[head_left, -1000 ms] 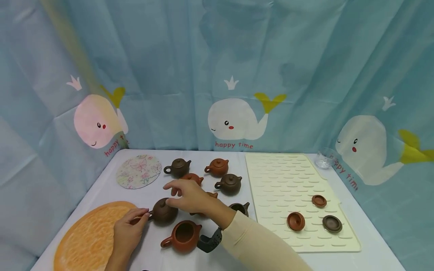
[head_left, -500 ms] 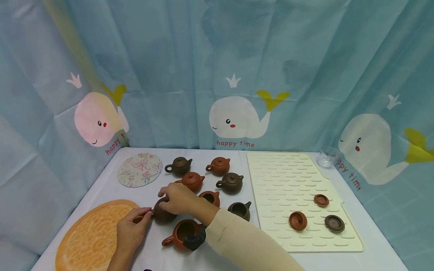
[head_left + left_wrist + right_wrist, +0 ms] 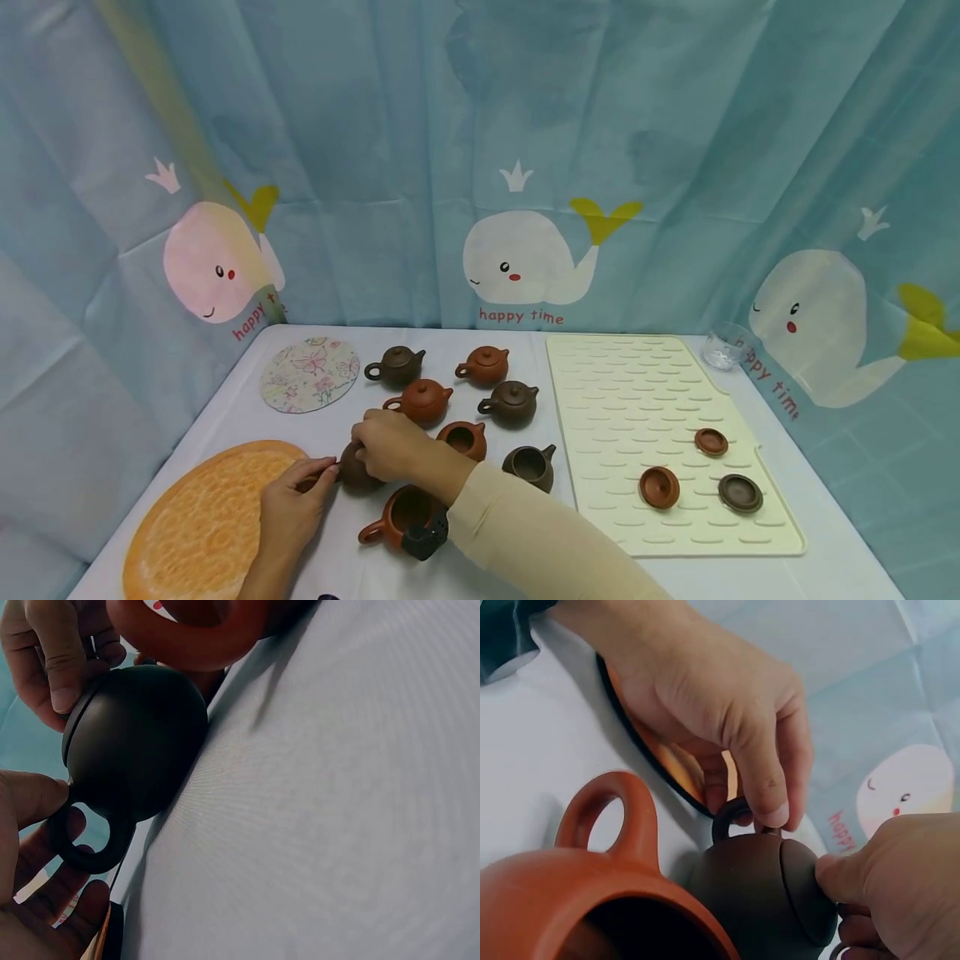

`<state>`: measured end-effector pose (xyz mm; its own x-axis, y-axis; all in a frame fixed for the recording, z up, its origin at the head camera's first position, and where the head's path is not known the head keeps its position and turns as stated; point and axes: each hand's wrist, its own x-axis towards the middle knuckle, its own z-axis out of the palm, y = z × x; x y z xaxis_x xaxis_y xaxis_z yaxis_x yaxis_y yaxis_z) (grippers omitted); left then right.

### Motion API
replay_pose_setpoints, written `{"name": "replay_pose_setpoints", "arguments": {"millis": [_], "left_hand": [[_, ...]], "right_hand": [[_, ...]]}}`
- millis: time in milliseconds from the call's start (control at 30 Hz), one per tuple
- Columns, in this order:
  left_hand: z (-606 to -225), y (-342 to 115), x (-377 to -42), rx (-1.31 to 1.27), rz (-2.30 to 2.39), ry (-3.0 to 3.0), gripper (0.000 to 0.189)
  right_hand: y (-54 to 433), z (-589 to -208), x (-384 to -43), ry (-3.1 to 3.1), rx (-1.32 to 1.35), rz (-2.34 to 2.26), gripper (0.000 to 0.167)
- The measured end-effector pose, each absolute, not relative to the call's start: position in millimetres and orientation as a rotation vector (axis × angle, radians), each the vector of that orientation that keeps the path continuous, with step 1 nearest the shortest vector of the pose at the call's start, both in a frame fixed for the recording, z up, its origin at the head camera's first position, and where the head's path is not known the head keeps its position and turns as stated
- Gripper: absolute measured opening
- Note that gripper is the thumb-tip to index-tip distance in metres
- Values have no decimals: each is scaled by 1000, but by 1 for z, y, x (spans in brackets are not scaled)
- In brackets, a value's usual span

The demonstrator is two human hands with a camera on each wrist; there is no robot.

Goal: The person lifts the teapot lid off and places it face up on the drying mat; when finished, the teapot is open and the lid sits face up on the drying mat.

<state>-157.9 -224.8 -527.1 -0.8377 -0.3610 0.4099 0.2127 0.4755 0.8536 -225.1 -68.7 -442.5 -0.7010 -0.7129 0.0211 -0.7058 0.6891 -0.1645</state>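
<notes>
A dark brown teapot (image 3: 355, 473) stands on the white table, partly covered by my right hand (image 3: 397, 446) in the head view. My left hand (image 3: 37, 847) pinches the teapot's ring handle (image 3: 94, 861), its thumb at the handle's upper root. The right hand's thumb presses the lid (image 3: 808, 889) near its edge while the other fingers curl over the top; the knob is hidden. The lid sits on the teapot, with a thin seam showing. Just in front is an orange-red teapot (image 3: 607, 892) without a lid, below my right wrist.
Several more teapots, brown (image 3: 513, 404) and orange-red (image 3: 424, 402), stand behind; two lidless ones (image 3: 531, 468) are further right. Three loose lids (image 3: 660, 487) lie on a cream mat (image 3: 615, 417). A glass (image 3: 723, 346), a bread-patterned round mat (image 3: 202, 525) and a floral disc (image 3: 309, 375) flank them.
My right hand has come down and left onto the teapot's lid, its fingers closing over the top. The left hand keeps its pinch on the handle.
</notes>
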Motion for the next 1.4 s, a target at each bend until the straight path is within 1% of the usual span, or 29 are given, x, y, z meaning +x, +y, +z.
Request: {"name": "replay_pose_setpoints", "arguments": {"millis": [133,233,433,800,1067,1233,1400], "left_hand": [[-528,-225,-158,118,-1359,-2183,16],[-528,-225,-158,100,-1363,-2169,16],[-527,-226,-157,82,-1405,-2130,15],[-523,-226,-157,193,-1392,-2203,14],[-523,-226,-158,249,-1406,-2238,13],[-522,-226,-158,245,-1430,-2221,12],[-522,-226,-157,238,-1450,-2210,12]], "right_hand": [[-69,-442,-225,2854,-1179,-204,15],[-66,-440,-225,2854,-1167,-285,15],[-52,-430,-227,2764,-1101,-781,12],[-25,-410,-225,2428,-884,-1553,8],[-2,-402,-221,1858,-664,-2051,16],[13,-399,-216,1411,-599,-2260,9],[26,-399,-212,1098,-597,-2345,21]]}}
